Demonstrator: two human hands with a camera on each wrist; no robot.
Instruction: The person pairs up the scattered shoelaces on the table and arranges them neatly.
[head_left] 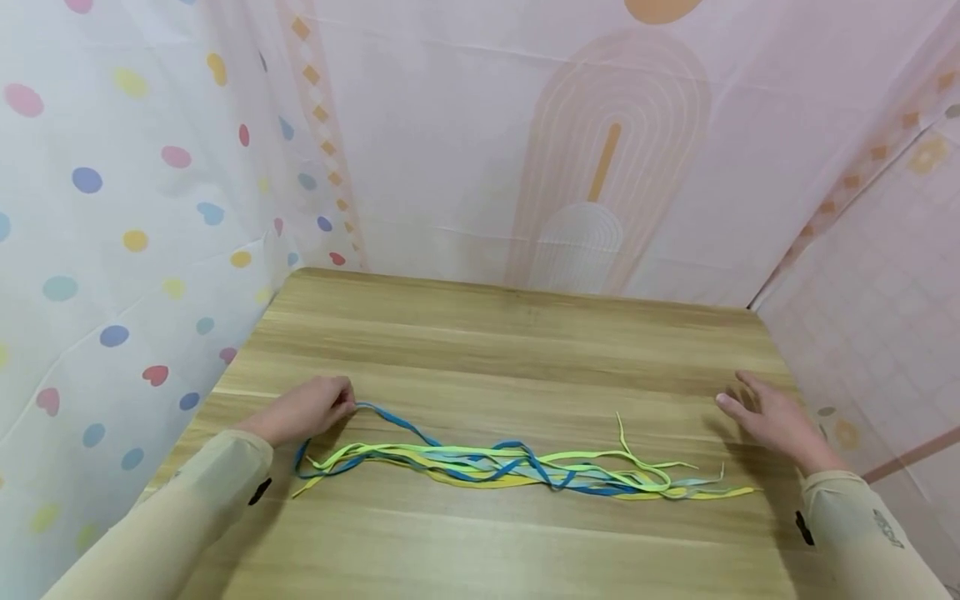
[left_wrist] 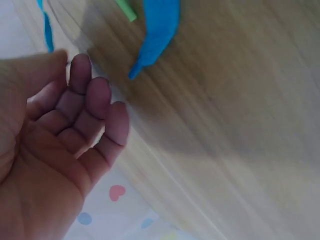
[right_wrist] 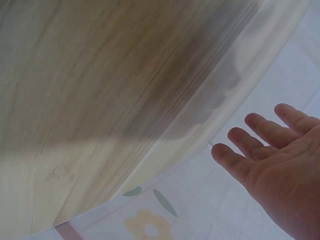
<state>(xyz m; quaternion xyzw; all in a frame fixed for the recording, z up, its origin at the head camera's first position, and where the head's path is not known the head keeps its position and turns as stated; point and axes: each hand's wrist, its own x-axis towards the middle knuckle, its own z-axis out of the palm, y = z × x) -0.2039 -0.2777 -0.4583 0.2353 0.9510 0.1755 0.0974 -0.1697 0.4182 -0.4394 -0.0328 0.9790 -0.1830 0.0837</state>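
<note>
Between thumb and forefinger, my left hand (head_left: 309, 410) pinches one end of a blue shoelace (head_left: 397, 421), which slants down into a bundle of laces. In the left wrist view, the pinched blue strand runs up from the fingertips, and another blue lace end (left_wrist: 161, 32) hangs beside a green lace tip (left_wrist: 127, 10). Lying sideways on the table, the bundle mixes blue, lime-green laces (head_left: 637, 461), a yellow lace (head_left: 731, 493) and pale grey-blue ones. My right hand (head_left: 782, 427) hovers at the table's right side, fingers extended, beyond the bundle's right end, holding nothing.
The wooden table (head_left: 480, 358) has a rounded far left corner. A spotted curtain (head_left: 135, 208) hangs along its left side, and pink printed cloth (head_left: 450, 150) stands behind and to the right, close to the table edges.
</note>
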